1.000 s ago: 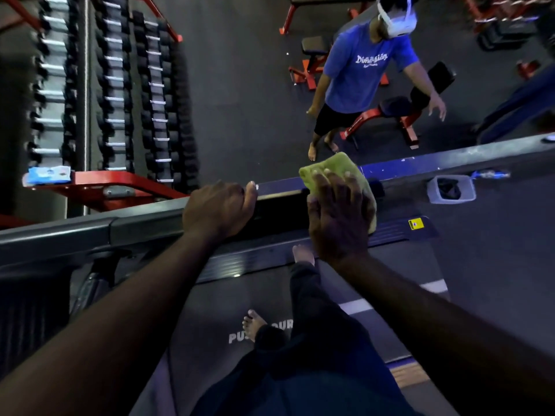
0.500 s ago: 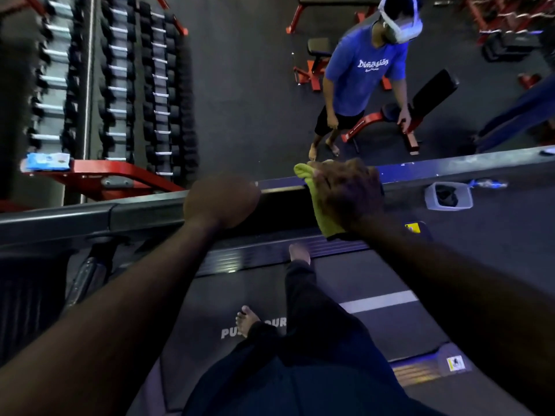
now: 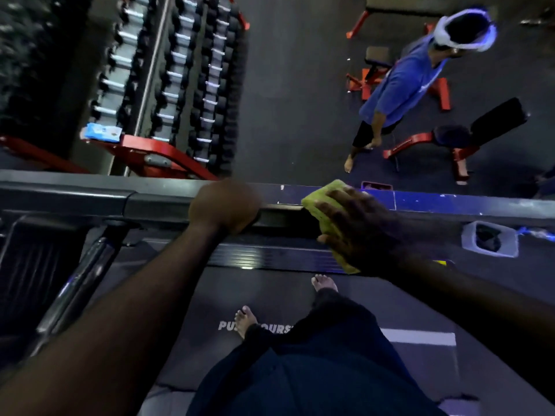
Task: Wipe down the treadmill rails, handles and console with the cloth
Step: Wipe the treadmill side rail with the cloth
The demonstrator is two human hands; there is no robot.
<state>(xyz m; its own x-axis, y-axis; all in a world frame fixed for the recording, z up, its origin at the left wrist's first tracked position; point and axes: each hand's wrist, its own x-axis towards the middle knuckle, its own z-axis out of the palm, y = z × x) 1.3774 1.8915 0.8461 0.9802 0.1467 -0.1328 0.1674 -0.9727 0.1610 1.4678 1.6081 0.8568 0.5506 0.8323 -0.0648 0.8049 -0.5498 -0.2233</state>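
A dark treadmill side rail (image 3: 90,202) runs across the view from left to right. My left hand (image 3: 225,205) grips the rail near its middle, fingers curled over the top. Just to the right, my right hand (image 3: 357,226) presses a yellow-green cloth (image 3: 322,205) flat against the rail, fingers spread over it. The cloth wraps over the rail's top and hangs down its inner side. Below lies the treadmill belt (image 3: 264,298) with white lettering, and my bare feet stand on it.
A red dumbbell rack (image 3: 156,154) with several dumbbells stands beyond the rail at the left. A person in a blue shirt (image 3: 399,85) stands on the gym floor by red benches (image 3: 444,139). A white bin (image 3: 489,238) sits on the floor at the right.
My right hand with the cloth has slid along the rail, first up over its top, then back down its inner side. The left hand kept its grip. The person beyond has turned and stepped.
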